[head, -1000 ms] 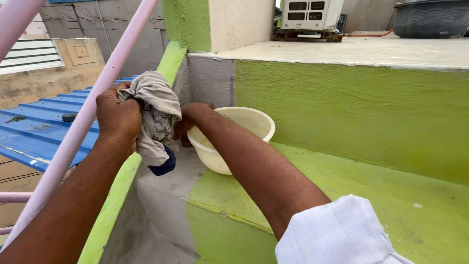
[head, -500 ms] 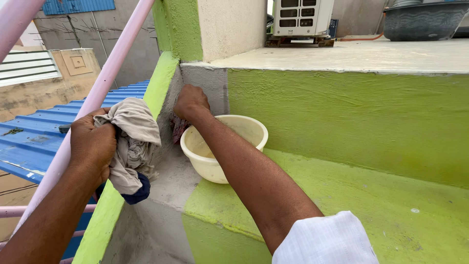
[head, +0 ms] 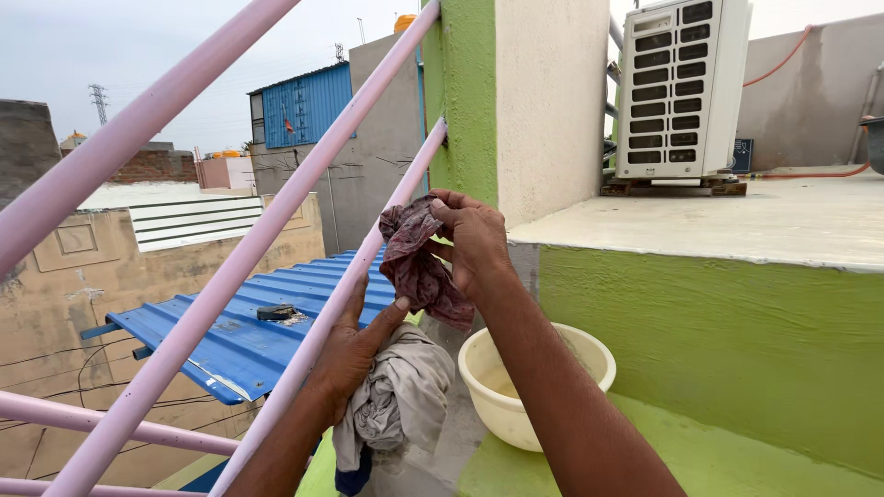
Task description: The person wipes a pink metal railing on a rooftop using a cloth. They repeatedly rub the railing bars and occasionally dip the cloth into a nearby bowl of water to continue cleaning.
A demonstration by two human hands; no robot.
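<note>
Since the earlier frames the right hand point(head: 474, 241) has been lifted out of the cream plastic basin point(head: 589, 354), and a crumpled dark red patterned cloth point(head: 419, 262) has been brought up with it — before, that hand was low at the basin's rim. The cloth is pinched in curled fingers at its upper edge and hangs down and to the left of the hand, its long axis roughly vertical, just beside the slanting pink metal rail point(head: 313, 345). The left hand point(head: 354, 350) has been kept low, closed around a bundled grey-beige cloth point(head: 401, 400) pressed against the same rail, thumb raised towards the red cloth. Of the two, the right hand is nearer the upper stretch of rail — the rail lies to its left, almost touching the cloth. The basin stands below on the green-painted ledge point(head: 718, 451).
</note>
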